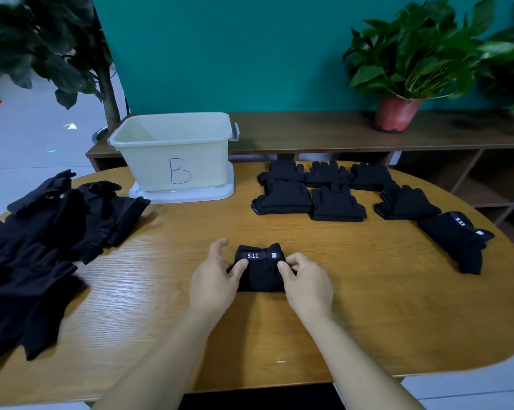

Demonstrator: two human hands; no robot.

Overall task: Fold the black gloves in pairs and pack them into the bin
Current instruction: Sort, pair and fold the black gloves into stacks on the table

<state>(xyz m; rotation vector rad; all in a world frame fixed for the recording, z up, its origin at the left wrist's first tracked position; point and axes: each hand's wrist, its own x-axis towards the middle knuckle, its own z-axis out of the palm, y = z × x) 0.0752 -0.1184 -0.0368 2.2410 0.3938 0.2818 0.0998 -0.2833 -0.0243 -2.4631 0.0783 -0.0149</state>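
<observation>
Glove pair (260, 275) in black, folded into a small block, lies on the near middle of the wooden worktop (368, 306), its white "5.11" band turned up along the far edge. Both hands are on it. The left hand (214, 279) pinches the left edge, thumb pressed on the band beside the print. The right hand (306, 285) pinches the right edge, thumb and curled fingers closed on the cloth just below the small white tag.

To the left a loose heap of gloves (42, 247) sprawls over the worktop's edge — unfolded, overlapping, one showing a "5.11" band. Far right of centre stand the folded stacks (335, 192), set close together in two rough rows. Apart from them, nearer the right edge, lies one more labelled bundle (457, 241), its band facing up.

The bin (172, 155), pale cream with a blue "B" on its near wall, stands at the far left of centre on a white lid (184, 196). Behind the worktop runs a low wooden shelf (309, 131) — on it, far right, a potted plant (397, 110) in a reddish pot.
</observation>
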